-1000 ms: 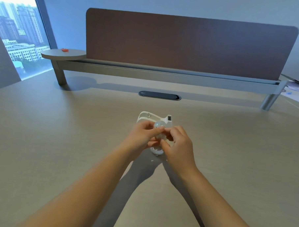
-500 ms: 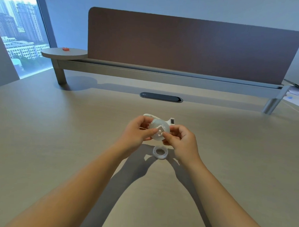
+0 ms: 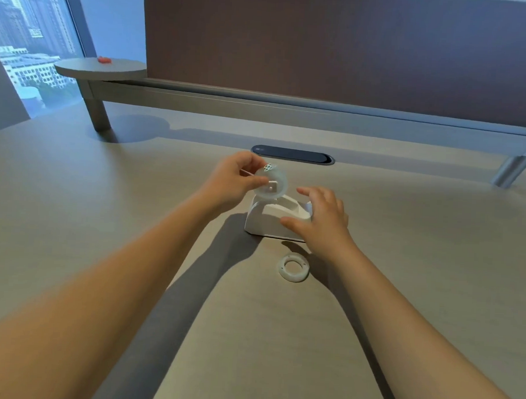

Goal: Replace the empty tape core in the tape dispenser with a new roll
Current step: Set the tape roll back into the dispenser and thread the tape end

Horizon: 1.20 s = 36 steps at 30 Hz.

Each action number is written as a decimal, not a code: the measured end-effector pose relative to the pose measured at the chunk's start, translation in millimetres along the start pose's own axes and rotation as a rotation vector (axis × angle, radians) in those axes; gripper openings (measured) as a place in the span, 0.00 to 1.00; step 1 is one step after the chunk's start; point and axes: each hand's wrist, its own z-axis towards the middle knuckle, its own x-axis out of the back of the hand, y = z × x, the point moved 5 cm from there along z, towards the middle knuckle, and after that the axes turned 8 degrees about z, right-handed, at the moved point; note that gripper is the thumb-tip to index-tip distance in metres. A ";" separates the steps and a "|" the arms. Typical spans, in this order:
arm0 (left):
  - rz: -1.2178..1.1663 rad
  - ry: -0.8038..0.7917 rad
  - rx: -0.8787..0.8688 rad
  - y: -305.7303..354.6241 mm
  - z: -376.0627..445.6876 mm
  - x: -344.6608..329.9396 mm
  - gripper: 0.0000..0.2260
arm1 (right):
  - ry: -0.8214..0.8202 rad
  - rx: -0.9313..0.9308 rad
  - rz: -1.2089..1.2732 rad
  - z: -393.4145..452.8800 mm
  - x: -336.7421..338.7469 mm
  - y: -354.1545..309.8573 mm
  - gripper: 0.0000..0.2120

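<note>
Tape roll [image 3: 271, 186] in left hand [image 3: 232, 180], above dispenser [image 3: 273, 221]

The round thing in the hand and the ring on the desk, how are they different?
The tape roll is held up on edge in the left hand; the empty core lies flat on the desk, untouched. The tape roll looks bigger and has a hub in its middle; the empty core's hole is open. Both are whitish and round.

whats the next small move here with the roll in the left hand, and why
Probably lower the new tape roll straight down into the dispenser. The left hand pinches the roll just above the dispenser's open cradle, the right hand rests on the dispenser's front end as if to steady it, and the empty core already lies on the desk nearer the person.
</note>
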 end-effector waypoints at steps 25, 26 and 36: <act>0.221 -0.201 0.049 -12.2 7.4 -14.9 0.13 | -0.091 -0.016 0.121 4.0 -5.7 3.7 0.21; 0.146 -0.226 0.093 -16.5 5.9 -14.8 0.13 | -0.089 -0.018 0.125 3.9 -5.7 3.9 0.21; -0.128 -0.238 0.226 -36.8 2.3 -24.1 0.05 | -0.076 -0.028 0.109 4.8 -6.1 4.6 0.21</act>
